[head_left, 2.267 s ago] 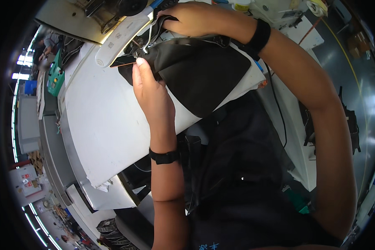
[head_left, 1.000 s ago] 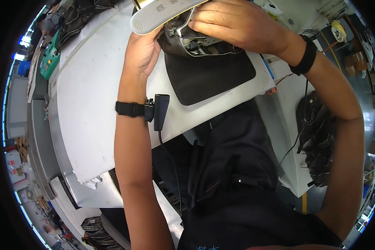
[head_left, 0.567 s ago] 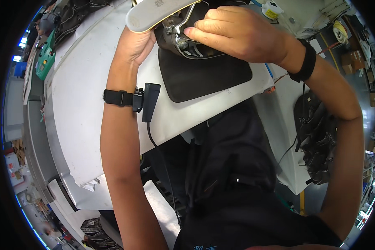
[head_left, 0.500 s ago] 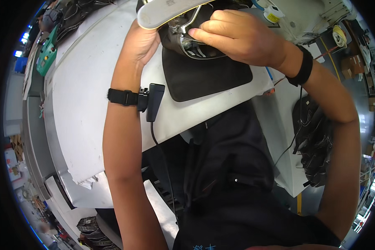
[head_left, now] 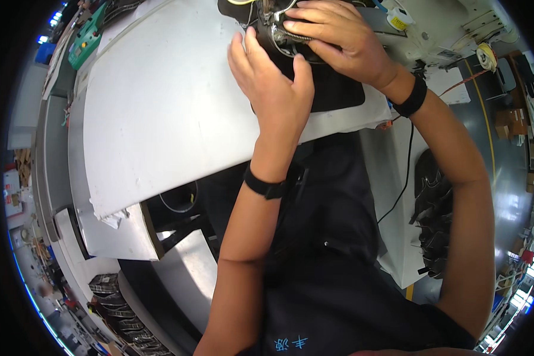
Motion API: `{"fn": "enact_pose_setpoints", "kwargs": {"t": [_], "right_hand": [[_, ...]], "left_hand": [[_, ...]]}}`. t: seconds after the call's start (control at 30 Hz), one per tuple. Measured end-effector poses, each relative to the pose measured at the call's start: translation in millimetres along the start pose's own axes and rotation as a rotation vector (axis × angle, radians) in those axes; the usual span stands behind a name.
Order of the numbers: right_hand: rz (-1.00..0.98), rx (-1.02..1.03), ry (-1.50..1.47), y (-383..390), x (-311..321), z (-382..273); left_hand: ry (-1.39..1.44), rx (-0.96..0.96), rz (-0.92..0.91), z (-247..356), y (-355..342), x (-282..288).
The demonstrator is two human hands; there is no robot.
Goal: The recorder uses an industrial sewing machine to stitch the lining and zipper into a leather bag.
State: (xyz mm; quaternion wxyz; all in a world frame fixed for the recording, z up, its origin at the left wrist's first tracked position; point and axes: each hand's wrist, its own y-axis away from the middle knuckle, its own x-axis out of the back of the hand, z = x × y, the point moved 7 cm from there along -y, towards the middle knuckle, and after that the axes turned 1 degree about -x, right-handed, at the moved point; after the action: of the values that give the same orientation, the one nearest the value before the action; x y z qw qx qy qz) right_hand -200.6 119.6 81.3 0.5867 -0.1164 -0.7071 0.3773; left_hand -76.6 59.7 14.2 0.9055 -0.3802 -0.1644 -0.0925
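A black bag (head_left: 338,89) with a curved metal zipper (head_left: 296,37) lies under the needle area of a sewing machine (head_left: 267,8) at the top of the view. My right hand (head_left: 353,44) rests on the bag at the right of the zipper. Its fingers reach over the zipper edge and the thumb sits below them, gripping the fabric. On the left side of the bag is my left hand (head_left: 273,83), fingers and thumb spread apart around its edge. The thumb touches or nearly touches the fabric near the zipper. Part of the bag is hidden behind both hands.
The white worktable (head_left: 160,118) spreads to the left of the bag. A green box with buttons (head_left: 88,43) stands at the far left. Dark fabric pieces (head_left: 428,213) hang at the right, and a stack of similar pieces (head_left: 124,308) lies at the lower left.
My left hand has come from the upper left, by the machine, down and right to the bag's near-left side, fingers now spread. My right hand has shifted slightly, staying at the zipper.
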Motion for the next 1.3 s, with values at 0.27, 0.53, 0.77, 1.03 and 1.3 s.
{"fn": "enact_pose_setpoints", "kwargs": {"t": [0.27, 0.53, 0.77, 1.03, 1.3], "right_hand": [[0.100, -0.011, -0.015, 4, 1, -6], [0.114, -0.001, 0.113, 15, -1, -6], [0.170, -0.001, 0.119, 11, -5, -12], [0.159, -0.085, 0.092, 13, -9, -8], [0.202, -0.144, -0.010, 19, -15, -7]], "left_hand": [[-0.103, 0.057, 0.066, 8, 4, -20], [-0.048, 0.024, -0.030, 7, 4, -17], [0.050, 0.047, -0.027, -15, -6, -18], [-0.492, -0.048, -0.413, 43, -26, 38], [-0.050, 0.177, -0.570, 21, -25, 37]]}}
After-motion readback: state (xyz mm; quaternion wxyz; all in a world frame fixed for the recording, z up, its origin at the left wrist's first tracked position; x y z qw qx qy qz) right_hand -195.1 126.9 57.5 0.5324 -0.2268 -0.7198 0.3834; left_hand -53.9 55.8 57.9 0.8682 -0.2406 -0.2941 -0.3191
